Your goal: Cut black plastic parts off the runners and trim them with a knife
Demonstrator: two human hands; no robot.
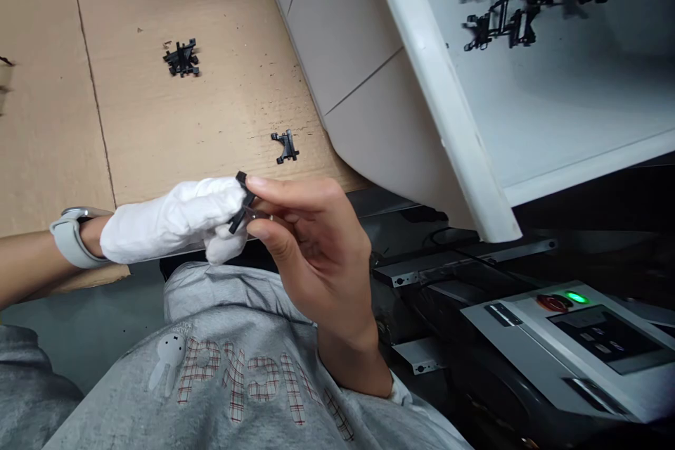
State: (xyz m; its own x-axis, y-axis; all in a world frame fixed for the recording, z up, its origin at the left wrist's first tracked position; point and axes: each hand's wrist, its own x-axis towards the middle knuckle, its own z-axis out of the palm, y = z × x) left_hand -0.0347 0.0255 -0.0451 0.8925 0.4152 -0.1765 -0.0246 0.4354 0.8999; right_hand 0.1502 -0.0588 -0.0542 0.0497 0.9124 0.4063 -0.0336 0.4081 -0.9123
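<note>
My left hand (174,221) wears a white glove and has a pale watch band at the wrist. It pinches one end of a small black plastic part (242,202). My bare right hand (311,246) pinches the same part from the other side, between thumb and forefinger. The two hands meet above my lap, just off the near edge of a cardboard sheet (158,126). Two more black plastic parts lie on the cardboard: a cross-shaped one (182,58) far back and a smaller one (285,147) close to my fingers.
A white bin (453,119) at upper right holds several black moulded parts on sprues (514,0). Below it stands a machine with a grey control panel (590,337), a lit green button and a red button. My grey sweatshirt fills the bottom.
</note>
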